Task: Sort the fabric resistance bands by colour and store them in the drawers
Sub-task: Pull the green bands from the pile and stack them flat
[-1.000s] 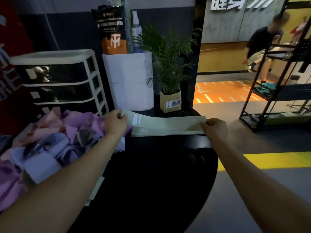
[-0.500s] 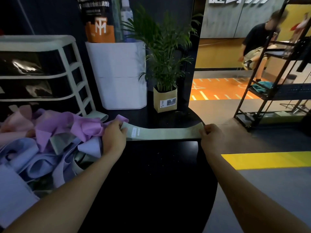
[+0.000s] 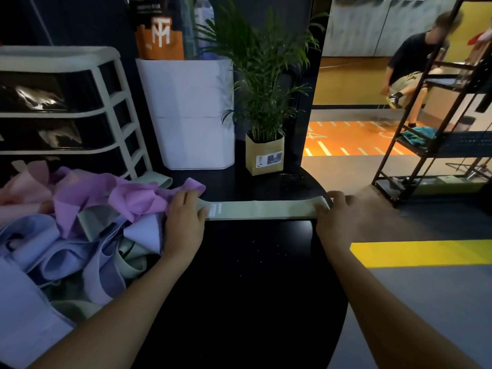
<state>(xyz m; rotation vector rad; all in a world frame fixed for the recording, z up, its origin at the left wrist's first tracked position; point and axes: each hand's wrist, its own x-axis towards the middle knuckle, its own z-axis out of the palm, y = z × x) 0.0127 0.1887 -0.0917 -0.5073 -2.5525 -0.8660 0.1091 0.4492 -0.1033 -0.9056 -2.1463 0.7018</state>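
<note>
A pale green fabric band (image 3: 261,210) with a white label lies stretched flat across the black round table (image 3: 239,288). My left hand (image 3: 183,222) holds its left end, thumb beside the label. My right hand (image 3: 338,217) holds its right end at the table's right edge. A tangled heap of bands (image 3: 80,235) in purple, lilac, pink and green covers the table's left side. Behind the heap stands a cream drawer unit (image 3: 66,107) with dark drawers, all pushed in.
A white bin (image 3: 191,113) and a potted palm in a paper bag (image 3: 263,155) stand at the back of the table. A black metal rack (image 3: 431,145) is on the floor at right. A seated person (image 3: 410,70) is far behind it.
Both hands have lowered the green band from in front of me down onto the table and pulled it straight. My view has moved closer and to the left.
</note>
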